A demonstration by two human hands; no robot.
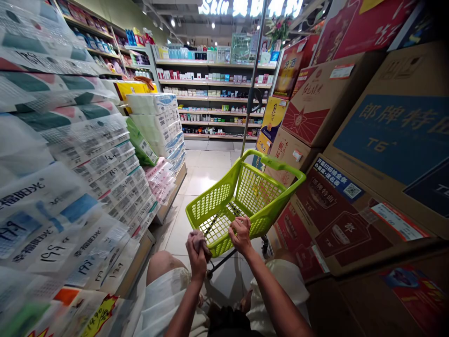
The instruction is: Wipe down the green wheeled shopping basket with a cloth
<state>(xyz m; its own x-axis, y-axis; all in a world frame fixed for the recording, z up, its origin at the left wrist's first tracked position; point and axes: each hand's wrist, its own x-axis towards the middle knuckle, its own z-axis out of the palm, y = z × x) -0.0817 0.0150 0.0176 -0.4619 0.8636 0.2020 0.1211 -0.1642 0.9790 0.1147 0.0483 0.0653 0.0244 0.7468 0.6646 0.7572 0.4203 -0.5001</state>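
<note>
A lime-green shopping cart [270, 222] with a lattice basket stands right in front of me, between my knees. My left hand [195, 255] is closed around a crumpled greyish-pink cloth [199, 241], held at the basket's near left corner. Whether the cloth presses on the plastic I cannot tell. On the near rim of the basket lies my right hand [240, 234], its fingers curled over the edge. Nothing lies in the part of the basket that shows. A tall metal pole [250, 93] rises from the cart's far end.
Stacked packs of tissue paper [98, 159] line the left side, with toilet roll packs [154, 117] farther on. Cardboard cartons [393, 121] are piled close on the right. Shelves of small boxed goods [217, 79] close off the aisle, beyond the tiled floor [199, 164].
</note>
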